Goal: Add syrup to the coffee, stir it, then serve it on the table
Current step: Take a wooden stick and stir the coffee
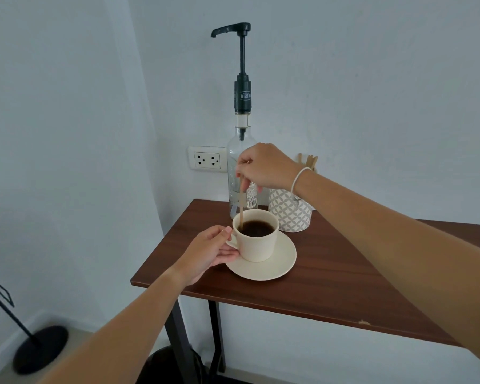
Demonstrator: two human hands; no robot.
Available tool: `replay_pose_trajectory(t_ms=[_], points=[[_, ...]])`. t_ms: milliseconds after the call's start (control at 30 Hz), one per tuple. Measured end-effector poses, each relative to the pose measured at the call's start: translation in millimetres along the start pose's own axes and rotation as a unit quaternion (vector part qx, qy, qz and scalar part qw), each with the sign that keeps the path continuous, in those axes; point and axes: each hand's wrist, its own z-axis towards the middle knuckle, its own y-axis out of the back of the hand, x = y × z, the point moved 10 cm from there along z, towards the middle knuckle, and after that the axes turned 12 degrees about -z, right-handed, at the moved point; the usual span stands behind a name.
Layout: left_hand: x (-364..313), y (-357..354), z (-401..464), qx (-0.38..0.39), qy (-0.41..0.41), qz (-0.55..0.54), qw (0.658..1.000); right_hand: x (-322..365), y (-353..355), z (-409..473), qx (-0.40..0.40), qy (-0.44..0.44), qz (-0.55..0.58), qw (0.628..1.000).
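Note:
A cream cup (257, 245) of dark coffee stands on a cream saucer (275, 266) on the brown table (344, 273). My left hand (208, 252) grips the cup's handle at its left side. My right hand (263, 167), above the cup, pinches a thin wooden stir stick (242, 206) whose lower end dips into the coffee at the cup's left edge. Right behind the cup stands a clear glass syrup bottle (237, 162) with a tall black pump (241, 70), its spout pointing left.
A patterned white-and-grey holder (290, 213) with more wooden sticks stands behind the saucer at the right. A wall socket (207, 161) sits left of the bottle. A black stand base (40, 349) rests on the floor at the lower left. Black table legs run below.

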Motion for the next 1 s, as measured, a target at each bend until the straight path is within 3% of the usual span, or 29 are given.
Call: replay_pose_trajectory(t_ms=[100, 167, 300, 400, 500, 567, 667, 767, 867, 1000], points=[[0, 0, 0, 0.001, -0.001, -0.003, 1.000, -7, 7, 1, -0.043, -0.017, -0.085, 0.995], [0, 0, 0, 0.001, -0.001, -0.005, 1.000, -9, 8, 0, -0.029, -0.029, -0.121, 0.992], [0, 0, 0, 0.002, -0.002, -0.012, 1.000, 1, -9, -1, 0.039, -0.005, -0.034, 0.999], [0, 0, 0, 0.001, -0.002, -0.009, 1.000, 1, -1, 5, -0.021, -0.002, -0.008, 1.000], [0, 0, 0, -0.001, -0.001, -0.008, 1.000, -5, 9, 4, -0.057, -0.023, -0.111, 0.992], [0, 1, 0, -0.004, -0.001, -0.007, 1.000, -6, 8, 1, -0.025, -0.032, -0.144, 0.989], [0, 2, 1, -0.005, -0.001, -0.010, 1.000, 1, -8, 0, 0.050, -0.006, -0.081, 0.995], [1, 2, 1, -0.006, 0.000, -0.004, 1.000, 3, -7, 3, 0.010, 0.005, -0.018, 1.000], [1, 2, 1, -0.006, 0.001, -0.006, 1.000, -5, 8, 4, -0.056, -0.018, -0.101, 0.993], [0, 2, 1, -0.004, -0.001, -0.005, 1.000, -11, 6, -2, -0.002, -0.047, -0.161, 0.986]])
